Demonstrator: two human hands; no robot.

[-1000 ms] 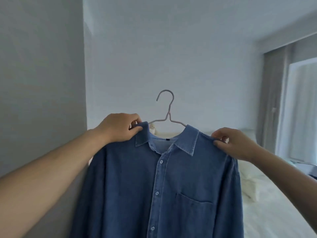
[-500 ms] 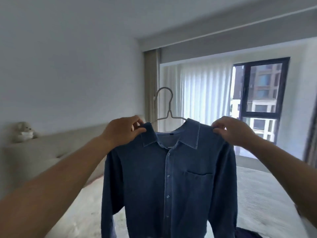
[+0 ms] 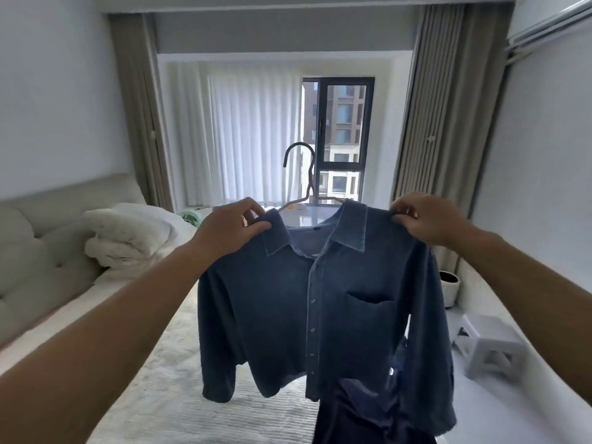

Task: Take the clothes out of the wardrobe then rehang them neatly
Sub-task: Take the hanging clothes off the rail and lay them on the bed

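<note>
Denim shirt (image 3: 320,299) on its wire hanger (image 3: 304,184), held aloft over the bed (image 3: 192,395). Left hand (image 3: 229,229) and right hand (image 3: 427,219) each pinched a shoulder; the soft, limp, probably light cloth was best gripped there.

One dark blue button-up denim shirt (image 3: 320,299) on one thin wire hanger (image 3: 304,174). One dark navy garment (image 3: 368,418), near right. Two hands: left (image 3: 230,230), right (image 3: 426,219). One white plastic step stool (image 3: 490,344), right. One white folded duvet (image 3: 128,232), far left.

Backlit by window (image 3: 338,139), edges warped
</note>
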